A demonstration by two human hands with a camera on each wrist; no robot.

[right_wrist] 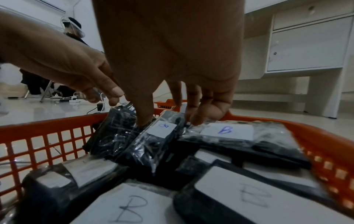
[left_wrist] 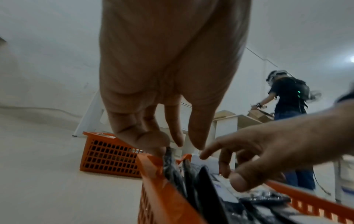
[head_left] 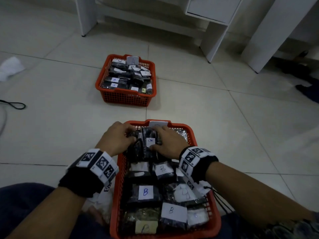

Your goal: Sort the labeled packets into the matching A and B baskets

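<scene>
The near red basket (head_left: 192, 133) holds several dark packets with white B labels. At its far end both hands work on standing packets. My left hand (head_left: 131, 135) pinches the top edge of a dark packet (left_wrist: 170, 160) between thumb and finger, by the basket's far left corner. My right hand (head_left: 156, 135) grips the upper end of the B-labelled packet (right_wrist: 162, 130), thumb on one side, curled fingers on the other. The far red basket (head_left: 124, 91) with an A tag holds several A-labelled packets.
White furniture legs (head_left: 86, 18) and a cabinet (head_left: 214, 40) stand behind the far basket. A white cloth (head_left: 10, 68) and a black cable (head_left: 15, 105) lie at the left. Another person (left_wrist: 287, 97) works at a table. Bare tiled floor separates the baskets.
</scene>
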